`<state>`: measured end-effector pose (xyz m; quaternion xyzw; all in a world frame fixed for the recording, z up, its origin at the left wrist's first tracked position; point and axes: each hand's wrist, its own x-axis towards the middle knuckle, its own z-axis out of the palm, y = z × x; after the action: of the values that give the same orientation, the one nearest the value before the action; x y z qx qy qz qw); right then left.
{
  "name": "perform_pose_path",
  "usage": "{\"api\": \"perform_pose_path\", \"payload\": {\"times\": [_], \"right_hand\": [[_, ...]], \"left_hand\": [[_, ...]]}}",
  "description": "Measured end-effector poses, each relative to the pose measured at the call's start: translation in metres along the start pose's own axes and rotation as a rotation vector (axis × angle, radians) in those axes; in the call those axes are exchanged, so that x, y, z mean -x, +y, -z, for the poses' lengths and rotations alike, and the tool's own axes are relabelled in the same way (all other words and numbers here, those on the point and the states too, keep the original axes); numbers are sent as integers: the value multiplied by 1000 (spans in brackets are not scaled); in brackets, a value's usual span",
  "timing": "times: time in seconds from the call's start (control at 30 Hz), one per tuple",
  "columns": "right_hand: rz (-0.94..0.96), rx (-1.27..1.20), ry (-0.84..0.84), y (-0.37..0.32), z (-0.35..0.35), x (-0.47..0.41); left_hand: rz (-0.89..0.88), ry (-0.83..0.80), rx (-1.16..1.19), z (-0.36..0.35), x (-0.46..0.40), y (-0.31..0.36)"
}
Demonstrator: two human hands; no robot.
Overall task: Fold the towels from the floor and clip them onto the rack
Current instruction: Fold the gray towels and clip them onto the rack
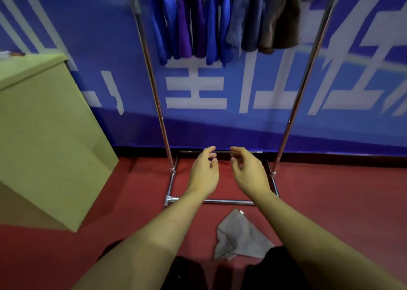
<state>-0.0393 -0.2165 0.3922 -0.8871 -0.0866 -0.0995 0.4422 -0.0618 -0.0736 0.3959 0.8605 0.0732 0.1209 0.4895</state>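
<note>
towels hanging on rack, towel on floor before it, box left

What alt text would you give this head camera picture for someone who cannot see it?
A person's empty left hand and right hand reach forward over a red floor, where a crumpled grey towel lies. Ahead, a metal rack holds blue, purple, grey and brown folded towels before a blue banner.

A tan cardboard box stands on the red floor at the left, against a blue banner with large white characters that covers the wall behind. Small blurred items rest on the box.
</note>
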Motion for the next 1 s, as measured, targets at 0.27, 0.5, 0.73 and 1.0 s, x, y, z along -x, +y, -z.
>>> {"api": "perform_pose_path", "payload": {"times": [0.27,0.5,0.73,1.0], "right_hand": [[-162,168,-211,137,-39,-27],[-250,300,-379,259,-92,-9],[-329,335,-576,351,-161,13],[-418,351,-564,418,-210,28]], "left_hand": [[168,-126,-17,-82,-30,-113],[300,-258,-102,-157,-49,-205],[551,-430,-175,-221,-29,-297],[883,-394,-264,-262,-8,-366]]}}
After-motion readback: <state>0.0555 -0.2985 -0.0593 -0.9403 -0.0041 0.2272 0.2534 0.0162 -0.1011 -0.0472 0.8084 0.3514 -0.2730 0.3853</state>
